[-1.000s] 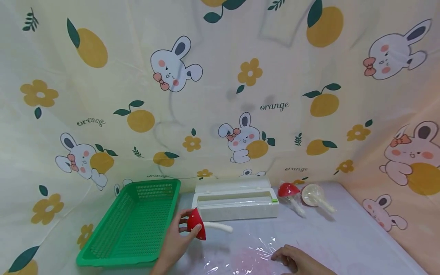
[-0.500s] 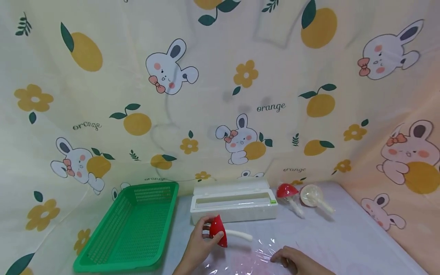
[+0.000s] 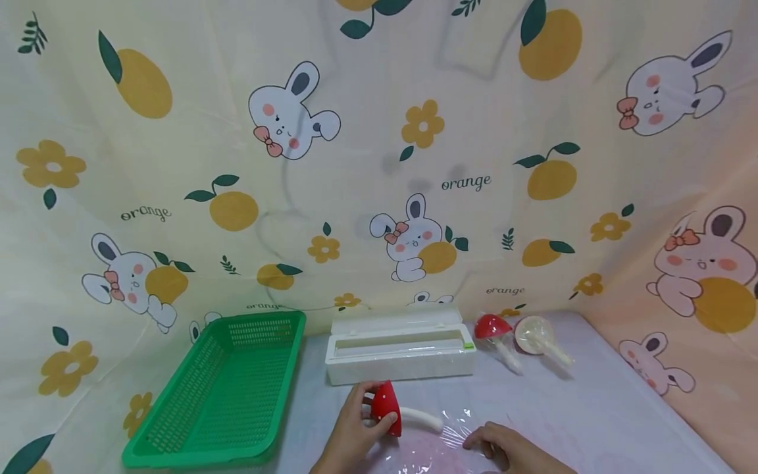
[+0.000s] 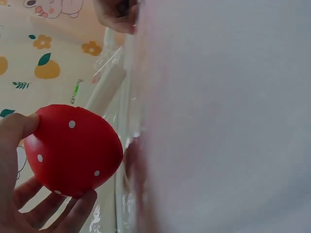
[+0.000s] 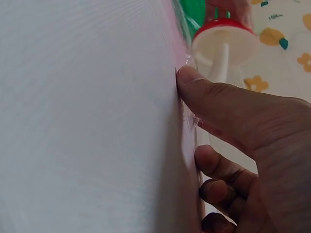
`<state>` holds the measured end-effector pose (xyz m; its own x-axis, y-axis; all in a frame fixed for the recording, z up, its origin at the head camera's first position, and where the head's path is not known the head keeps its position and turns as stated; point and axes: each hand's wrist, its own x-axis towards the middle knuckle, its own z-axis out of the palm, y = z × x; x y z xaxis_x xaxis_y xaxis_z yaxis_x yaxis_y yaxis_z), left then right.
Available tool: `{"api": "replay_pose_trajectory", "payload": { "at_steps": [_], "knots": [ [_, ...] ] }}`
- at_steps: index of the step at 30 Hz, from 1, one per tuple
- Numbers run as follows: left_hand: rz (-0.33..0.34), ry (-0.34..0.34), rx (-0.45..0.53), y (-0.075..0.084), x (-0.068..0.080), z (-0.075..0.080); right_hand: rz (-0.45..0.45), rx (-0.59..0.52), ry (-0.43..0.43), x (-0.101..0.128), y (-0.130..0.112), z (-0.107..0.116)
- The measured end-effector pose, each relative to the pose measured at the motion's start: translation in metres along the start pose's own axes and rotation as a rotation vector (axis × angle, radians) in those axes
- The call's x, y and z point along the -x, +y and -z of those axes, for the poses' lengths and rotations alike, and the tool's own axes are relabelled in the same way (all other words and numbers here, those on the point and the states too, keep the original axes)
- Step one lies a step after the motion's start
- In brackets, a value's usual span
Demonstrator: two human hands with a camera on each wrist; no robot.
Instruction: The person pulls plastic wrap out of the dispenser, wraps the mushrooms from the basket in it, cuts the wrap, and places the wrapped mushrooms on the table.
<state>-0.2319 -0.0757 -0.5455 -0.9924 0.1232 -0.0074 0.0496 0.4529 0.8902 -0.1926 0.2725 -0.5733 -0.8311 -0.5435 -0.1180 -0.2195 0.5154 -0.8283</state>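
My left hand (image 3: 355, 424) grips a toy mushroom (image 3: 386, 408) by its red, white-dotted cap, thumb on one side and fingers on the other. The white stem points right, low over a sheet of clear plastic film (image 3: 423, 454) spread on the table. In the left wrist view the rounded cap (image 4: 73, 150) faces the camera. My right hand (image 3: 509, 447) is at the film's right side, its thumb and forefinger pinching the film where creases gather; the other fingers are curled. In the right wrist view the thumb hides most of the forefinger.
A green basket (image 3: 281, 395) stands at the left. Behind the hands sits a white cling-film box (image 3: 403, 367) with its lid up. Two film-wrapped mushrooms, one showing its red cap (image 3: 493, 326) and one its pale underside (image 3: 535, 334), lie at the back right before the patterned curtain.
My left hand has carried the mushroom right and down from beside the basket to low over the film. My right hand has stayed nearly in place.
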Motion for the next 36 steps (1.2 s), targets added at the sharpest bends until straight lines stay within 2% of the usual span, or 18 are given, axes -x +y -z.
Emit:
{"api": "replay_pose_trajectory", "payload": {
  "at_steps": [5, 10, 17, 19, 23, 31, 36],
  "knots": [
    [-0.004, 0.015, -0.043, 0.0, 0.002, -0.007, 0.005, -0.005, 0.007, 0.0, -0.001, 0.0],
    [0.01, -0.011, -0.064, 0.0, 0.005, -0.007, -0.025, 0.009, 0.011, 0.002, -0.002, -0.001],
    [-0.05, -0.034, -0.092, 0.0, 0.007, 0.001, 0.029, 0.012, 0.026, 0.001, -0.001, 0.0],
    [-0.059, -0.042, -0.091, 0.001, 0.007, 0.003, 0.017, 0.023, 0.037, 0.001, 0.001, -0.001],
    [-0.052, -0.055, -0.086, 0.001, 0.008, 0.003, -0.037, -0.003, 0.032, 0.002, 0.002, -0.002],
    [-0.007, -0.051, -0.084, 0.002, 0.008, 0.003, -0.037, -0.037, 0.014, 0.002, 0.0, -0.001],
    [0.028, -0.048, -0.086, 0.003, 0.008, 0.005, -0.077, -0.064, 0.008, 0.0, -0.004, -0.002]
  ]
}}
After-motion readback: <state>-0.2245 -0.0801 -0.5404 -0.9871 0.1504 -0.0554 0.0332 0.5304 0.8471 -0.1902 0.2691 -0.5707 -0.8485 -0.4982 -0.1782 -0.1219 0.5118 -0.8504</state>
